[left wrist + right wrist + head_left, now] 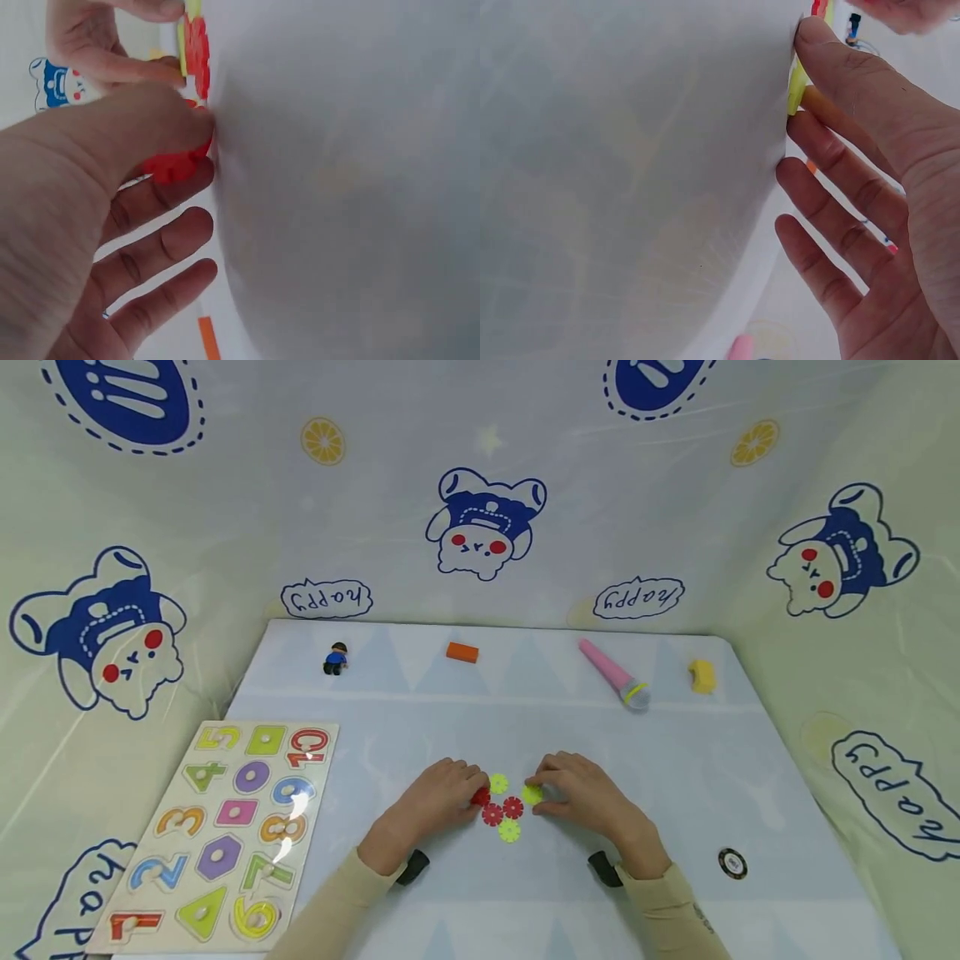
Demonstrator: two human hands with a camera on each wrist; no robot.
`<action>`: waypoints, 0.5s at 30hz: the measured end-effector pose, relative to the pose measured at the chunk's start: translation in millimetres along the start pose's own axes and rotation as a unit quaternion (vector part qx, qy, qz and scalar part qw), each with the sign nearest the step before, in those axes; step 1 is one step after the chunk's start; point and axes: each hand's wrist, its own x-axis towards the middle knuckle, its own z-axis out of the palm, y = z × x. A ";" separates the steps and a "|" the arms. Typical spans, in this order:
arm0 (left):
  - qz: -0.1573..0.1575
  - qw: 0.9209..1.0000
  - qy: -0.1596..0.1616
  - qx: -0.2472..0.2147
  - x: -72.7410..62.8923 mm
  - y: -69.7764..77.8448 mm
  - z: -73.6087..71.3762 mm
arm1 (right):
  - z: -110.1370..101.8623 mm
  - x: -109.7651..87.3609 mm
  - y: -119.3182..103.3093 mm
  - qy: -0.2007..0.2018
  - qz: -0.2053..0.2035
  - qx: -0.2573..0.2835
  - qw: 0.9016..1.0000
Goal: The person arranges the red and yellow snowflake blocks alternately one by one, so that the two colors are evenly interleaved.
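Observation:
Small notched plastic discs lie in a cluster at the middle of the table. My left hand [446, 794] pinches a red notched disc [481, 797] at the cluster's left edge; in the left wrist view this red disc [177, 166] shows between thumb and forefinger, the other fingers spread. Opposite it, my right hand [587, 793] pinches a yellow-green notched disc [532, 795], seen edge-on as a yellow-green disc [797, 88] in the right wrist view. Between the hands lie two red discs [513, 807], with one yellow-green disc [498, 784] behind them and another yellow-green disc [509, 831] in front.
A number-and-shape puzzle board [245, 806] lies at the left. Along the back edge are a toy figure [336, 658], an orange block [462, 652], a pink toy microphone [611, 672] and a yellow block [702, 677]. A black-and-white round chip [732, 863] lies at the right.

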 end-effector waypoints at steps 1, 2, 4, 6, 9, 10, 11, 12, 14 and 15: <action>0.008 1.000 0.008 0.014 -2.2 0.7 1.0 | -0.1 -0.3 -0.2 0.002 -0.003 0.000 1.000; 0.012 1.000 0.012 0.024 -4.7 1.3 1.9 | -0.1 -0.4 -0.3 0.003 -0.006 0.001 1.000; 0.011 0.999 0.021 0.027 -8.5 2.2 3.1 | -0.3 -0.6 -0.3 0.003 -0.008 0.001 1.000; -0.004 1.000 0.023 0.006 -11.1 2.3 3.6 | -0.7 -1.0 -0.5 0.005 -0.008 -0.001 1.000; -0.028 0.998 0.028 -0.046 -11.4 0.4 1.7 | -0.1 -1.7 0.1 0.010 -0.009 -0.006 1.000; -0.039 0.997 0.030 -0.067 -10.7 -1.2 0.3 | 0.3 -1.6 0.5 0.012 -0.010 -0.007 1.000; -0.053 0.994 0.032 -0.090 -9.6 -3.5 -1.5 | 0.8 -1.8 0.7 0.014 -0.011 -0.008 1.000; -0.065 0.991 0.039 -0.109 -7.9 -6.1 -3.8 | 1.3 -1.8 1.0 0.014 -0.013 -0.008 1.000; -0.095 0.984 0.049 -0.142 -2.8 -12.6 -10.0 | 2.0 -1.8 1.7 0.015 -0.015 -0.009 1.000; -0.109 0.980 0.056 -0.155 0.2 -16.6 -13.4 | 2.1 -1.8 1.9 0.015 -0.015 -0.009 1.000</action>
